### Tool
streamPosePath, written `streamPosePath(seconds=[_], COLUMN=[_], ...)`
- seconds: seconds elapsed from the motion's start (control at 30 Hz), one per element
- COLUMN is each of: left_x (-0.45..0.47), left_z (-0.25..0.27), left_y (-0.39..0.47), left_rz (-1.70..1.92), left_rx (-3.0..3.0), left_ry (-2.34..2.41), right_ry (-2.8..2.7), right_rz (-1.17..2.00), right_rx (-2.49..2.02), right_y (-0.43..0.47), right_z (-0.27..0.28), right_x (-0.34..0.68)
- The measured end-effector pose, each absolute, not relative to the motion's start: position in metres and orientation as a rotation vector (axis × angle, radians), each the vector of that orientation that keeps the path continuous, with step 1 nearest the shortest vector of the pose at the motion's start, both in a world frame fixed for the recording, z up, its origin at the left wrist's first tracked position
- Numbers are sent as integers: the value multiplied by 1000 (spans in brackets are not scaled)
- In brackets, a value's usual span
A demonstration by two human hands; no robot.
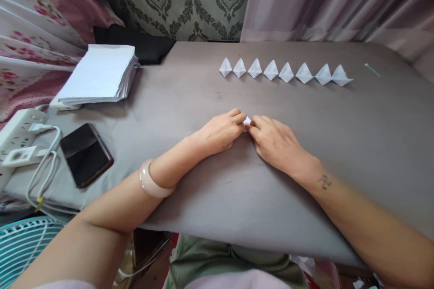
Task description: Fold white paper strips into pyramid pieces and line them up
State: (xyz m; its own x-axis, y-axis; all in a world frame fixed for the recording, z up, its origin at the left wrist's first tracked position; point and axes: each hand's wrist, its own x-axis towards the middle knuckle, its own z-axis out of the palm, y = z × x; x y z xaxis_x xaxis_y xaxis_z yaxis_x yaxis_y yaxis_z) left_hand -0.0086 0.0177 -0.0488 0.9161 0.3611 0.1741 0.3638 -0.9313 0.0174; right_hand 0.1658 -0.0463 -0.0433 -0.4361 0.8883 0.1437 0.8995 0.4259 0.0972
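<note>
Between my two hands, near the middle of the table, is a small piece of folded white paper [247, 121]. My left hand [224, 130] pinches it from the left side with bent fingers. From the right, the curled fingers of my right hand [274, 137] grip it as well. Most of the paper is hidden behind my fingers, so its full shape does not show. Farther back stands a row of several folded white paper shapes [273, 71], each with a pointed top.
A stack of white paper [98, 72] lies at the back left, with a black cloth [145, 45] behind it. Nearer on the left are a phone [86, 155] and a power strip [20, 131] with a white cable [54, 149]. A thin stick [373, 70] lies far right.
</note>
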Motion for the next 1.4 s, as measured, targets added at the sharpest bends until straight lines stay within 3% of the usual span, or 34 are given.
streamPosePath(seconds=[0.1,0.23,0.4,0.7,0.8,0.97,1.2,1.4], left_x=[-11,-20,-20,2,4,1,-3,-9], left_z=[-53,-58,-56,-44,-43,-45,-54,-53], left_y=[12,21,34,43,42,36,38,38], left_rz=[-345,-715,-994,-635,-668,-697,-770,-744], left_rx=[-3083,-3283,-3287,-3346,-3371,-3412,-3390,-3563], left_ry=[-681,-965,-1781,-2051,-2149,-2134,-1738,-1468], right_ry=[-2559,-2492,-2556,-2558,-2440,-2137,-1899,-1978], right_rz=[-200,-111,-99,-1,31,146,424,394], right_rx=[-1697,-1788,-1813,-1796,-1748,-1696,-1614,-1687], right_y=[-52,-55,-52,-51,-51,-47,-37,-37], right_z=[-42,-39,-37,-36,-44,-57,-60,-61], right_x=[164,163,162,167,168,170,172,174])
